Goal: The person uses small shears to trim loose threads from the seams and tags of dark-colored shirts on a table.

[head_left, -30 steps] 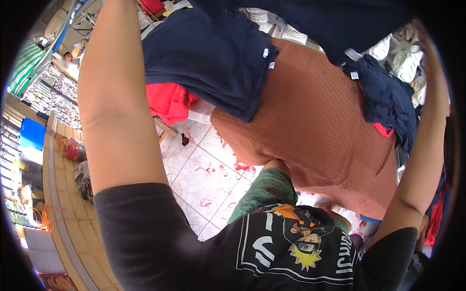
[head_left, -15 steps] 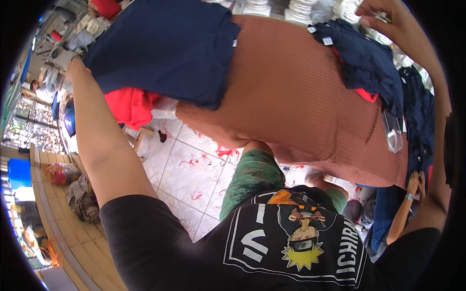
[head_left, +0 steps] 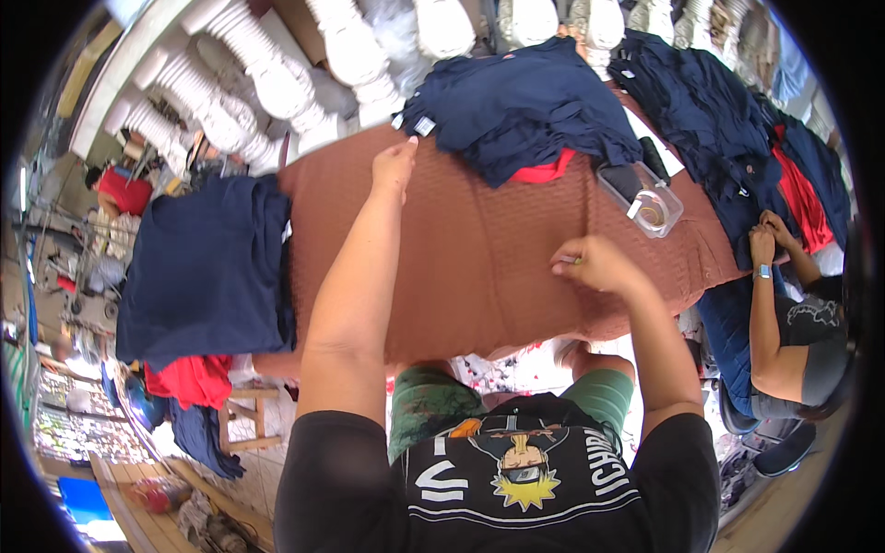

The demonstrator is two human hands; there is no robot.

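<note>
My left hand (head_left: 395, 164) reaches across the brown cloth-covered table (head_left: 479, 258), its fingertips touching the near edge of a crumpled pile of navy garments (head_left: 516, 115) with a red piece showing underneath. My right hand (head_left: 595, 264) hovers over the brown cloth with its fingers curled, pinching something small that I cannot make out. A neat stack of folded navy garments (head_left: 207, 267) lies at the table's left end, over red fabric (head_left: 189, 380).
A clear plastic box (head_left: 643, 200) sits on the table beyond my right hand. More navy and red clothes (head_left: 728, 138) are heaped at the right. Another person (head_left: 793, 323) sits at the right end, hands on fabric. White balusters (head_left: 277, 78) line the far side.
The view has swung down and steadied on the table. My arms, raised before, have come down: the left hand now reaches the navy pile and the right hangs over the cloth.
</note>
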